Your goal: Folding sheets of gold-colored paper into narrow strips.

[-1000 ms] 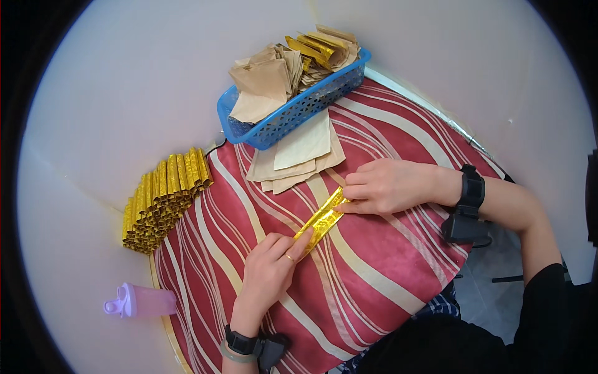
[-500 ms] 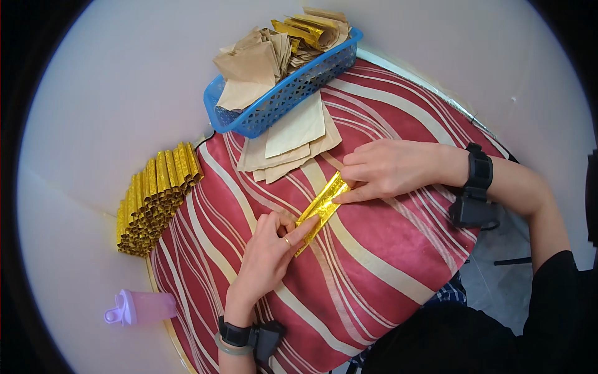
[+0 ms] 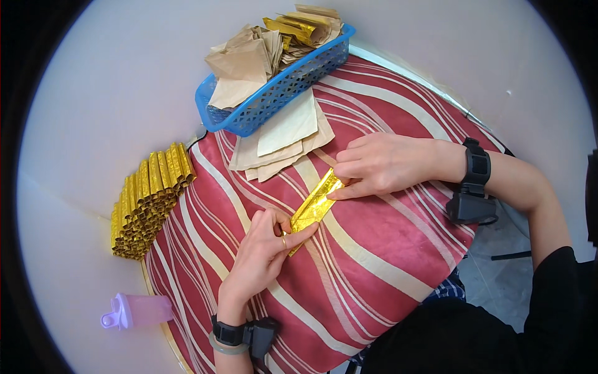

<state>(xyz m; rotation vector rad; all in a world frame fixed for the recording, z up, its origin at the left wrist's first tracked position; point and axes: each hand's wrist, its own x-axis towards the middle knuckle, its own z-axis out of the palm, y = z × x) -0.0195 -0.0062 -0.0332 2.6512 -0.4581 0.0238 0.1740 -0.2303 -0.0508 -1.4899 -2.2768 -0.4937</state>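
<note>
A narrow strip of shiny gold foil paper (image 3: 316,206) lies slantwise on the striped cloth, its long edge folded over. My left hand (image 3: 258,252), with a ring on one finger, pinches the strip's near left end between thumb and fingers. At the far right end my right hand (image 3: 380,167) grips the strip, thumb pressed on the foil and the other fingers curled. Just beyond my hands, several flat beige paper sheets (image 3: 283,146) lie loosely stacked, with a paler sheet on top.
Behind the sheets stands a blue plastic basket (image 3: 274,90) full of folded beige and gold papers. Many gold paper rolls (image 3: 152,187) are piled at the left edge. A purple bottle (image 3: 140,311) lies nearer. Red and cream striped cloth (image 3: 374,262) covers the table.
My left thumb and fingers have shifted toward the strip's near end, uncovering more of its gold middle. My right hand keeps its grip. The whole view has shifted slightly.
</note>
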